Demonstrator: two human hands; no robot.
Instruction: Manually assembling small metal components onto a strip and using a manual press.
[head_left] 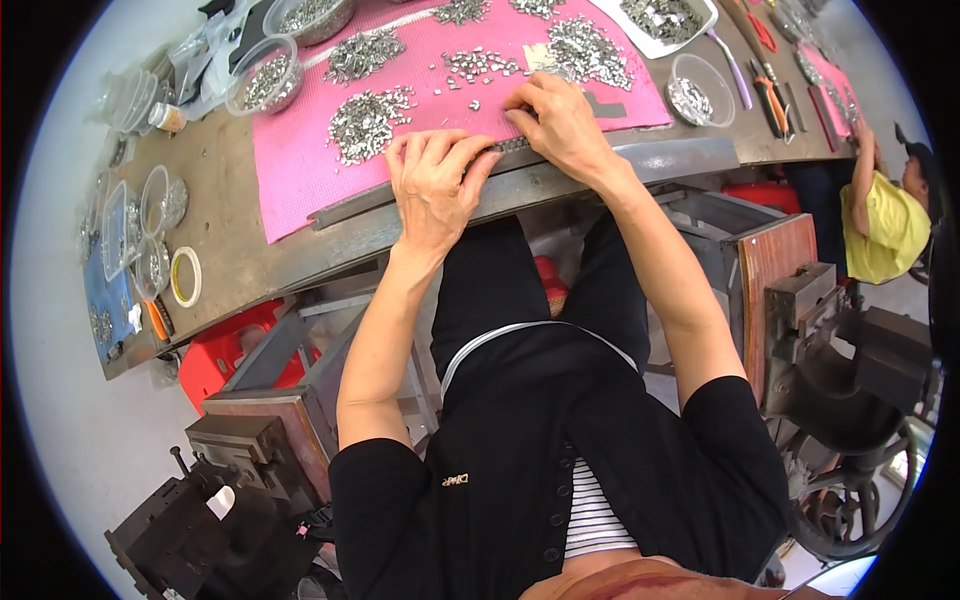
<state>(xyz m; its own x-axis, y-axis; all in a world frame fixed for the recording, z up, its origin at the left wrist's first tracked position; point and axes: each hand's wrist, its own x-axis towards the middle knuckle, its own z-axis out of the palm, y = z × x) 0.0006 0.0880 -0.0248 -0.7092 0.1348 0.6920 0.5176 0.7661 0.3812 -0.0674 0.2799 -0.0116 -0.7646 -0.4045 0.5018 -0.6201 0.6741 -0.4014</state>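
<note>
A long dark bar (352, 207) lies along the front edge of the pink mat (285, 180). My left hand (437, 185) is bent over it, fingers closed down on its far side and thumb near the index fingertip. Between my hands a row of small metal pieces (513, 146) shows on the bar. My right hand (562, 125) is just to the right, its thumb and fingers curled together in a pinch; what they hold is hidden. Beyond my hands lie loose piles of small silvery metal pieces (368, 122), a small scatter (478, 66) and a larger heap (590, 55).
Clear tubs of metal pieces (265, 78) stand at the back left. To the right are a white tray (690, 40), a round tub (700, 92) and orange-handled pliers (770, 105). A tape roll (186, 277) lies left. A person in yellow (885, 225) works at far right.
</note>
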